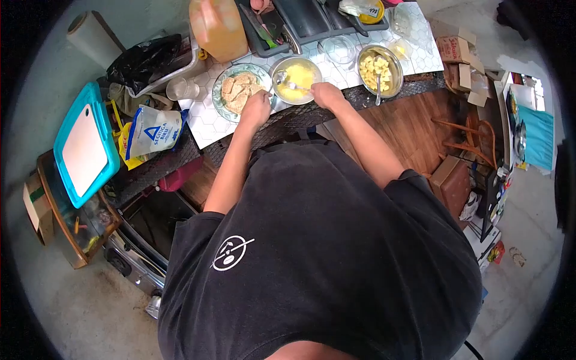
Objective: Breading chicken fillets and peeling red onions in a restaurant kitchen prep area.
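A metal bowl (276,92) of yellow liquid, which looks like beaten egg (300,75), stands before me on the table. My right hand (327,95) grips a fork (293,86) whose head dips into that liquid. Over the near rim, my left hand (257,109) holds the handle of a spoon (281,77); the spoon's bowl rests inside the metal bowl. Under and beside my left hand is a patterned plate (218,100) with several crumb-coated pieces (238,90). The fingertips of both hands are partly hidden.
To the right, a steel bowl (399,74) holds yellow chunks and a spoon (378,83). Behind are a clear bowl (339,48), a dark dish rack (310,22) and a large jug (219,31). Clear cups (182,89) and a flour bag (155,132) stand left.
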A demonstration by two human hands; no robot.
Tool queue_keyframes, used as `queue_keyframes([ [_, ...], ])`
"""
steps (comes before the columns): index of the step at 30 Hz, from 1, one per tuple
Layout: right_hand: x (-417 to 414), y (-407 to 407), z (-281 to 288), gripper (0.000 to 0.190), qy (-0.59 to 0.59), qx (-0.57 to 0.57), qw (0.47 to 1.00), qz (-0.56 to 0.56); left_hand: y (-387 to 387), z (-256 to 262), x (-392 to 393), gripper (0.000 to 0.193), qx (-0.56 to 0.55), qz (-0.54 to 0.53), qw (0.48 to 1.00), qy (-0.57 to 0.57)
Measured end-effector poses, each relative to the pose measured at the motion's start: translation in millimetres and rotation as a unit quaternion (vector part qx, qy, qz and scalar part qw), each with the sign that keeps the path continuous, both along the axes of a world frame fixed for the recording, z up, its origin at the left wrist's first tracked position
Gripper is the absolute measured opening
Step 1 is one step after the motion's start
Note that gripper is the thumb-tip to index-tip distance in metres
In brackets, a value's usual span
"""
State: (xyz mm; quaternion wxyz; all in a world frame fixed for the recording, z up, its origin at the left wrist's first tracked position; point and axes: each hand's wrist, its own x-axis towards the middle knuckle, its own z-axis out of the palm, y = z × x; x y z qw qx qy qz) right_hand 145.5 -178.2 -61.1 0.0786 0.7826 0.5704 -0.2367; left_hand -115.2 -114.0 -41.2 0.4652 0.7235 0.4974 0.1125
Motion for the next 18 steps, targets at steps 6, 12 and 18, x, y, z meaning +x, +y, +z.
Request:
queue_keyframes([
  [6,5,0,26,0.022,-0.04,-0.003,0.998,-0.044,-2,-5,0,0.036,-0.008,-0.008,1.0,0.021],
  [12,12,2,27,0.021,-0.04,-0.018,0.999,-0.006,-1,-10,1,0.036,-0.028,-0.022,0.999,0.024],
  [18,12,5,21,0.022,-0.041,-0.071,0.996,0.04,-3,-6,1,0.035,-0.029,-0.008,0.999,0.022],
])
